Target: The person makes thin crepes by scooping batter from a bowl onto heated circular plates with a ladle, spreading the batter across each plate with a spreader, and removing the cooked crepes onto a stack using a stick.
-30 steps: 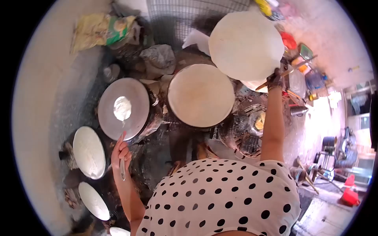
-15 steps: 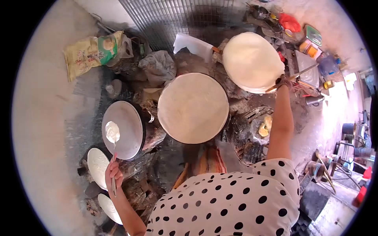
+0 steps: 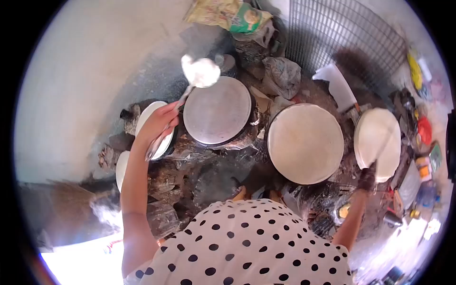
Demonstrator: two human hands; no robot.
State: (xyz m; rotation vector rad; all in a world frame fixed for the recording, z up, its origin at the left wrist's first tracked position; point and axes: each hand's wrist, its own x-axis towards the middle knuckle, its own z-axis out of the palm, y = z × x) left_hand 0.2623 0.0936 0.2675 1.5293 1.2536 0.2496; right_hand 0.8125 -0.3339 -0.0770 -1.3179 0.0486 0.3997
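My left hand (image 3: 162, 122) is closed around the handle of a ladle (image 3: 184, 96). White batter (image 3: 202, 72) fills its bowl, held high at the upper-left rim of a bare round griddle (image 3: 217, 110); whether it touches cannot be told. Under that hand, partly hidden, sits a white-topped round pan (image 3: 164, 142). My right hand (image 3: 366, 180), dark-looking and blurred, grips a thin wooden stick (image 3: 379, 154) at the near edge of a stack of pale flatbreads (image 3: 377, 130). Between them, a pale flat sheet (image 3: 305, 144) covers another round griddle.
A crumpled grey plastic bag (image 3: 282, 76) and a yellow-green sack (image 3: 228, 16) lie at the back. A metal grille (image 3: 342, 33) leans behind. Another white round surface (image 3: 122, 168) shows at left. Bottles and bags line the right side.
The view has swung left, so the griddles appear farther right. My left hand has moved the batter-filled ladle from over the bare griddle to its far-left rim. My right hand stays by the flatbread stack.
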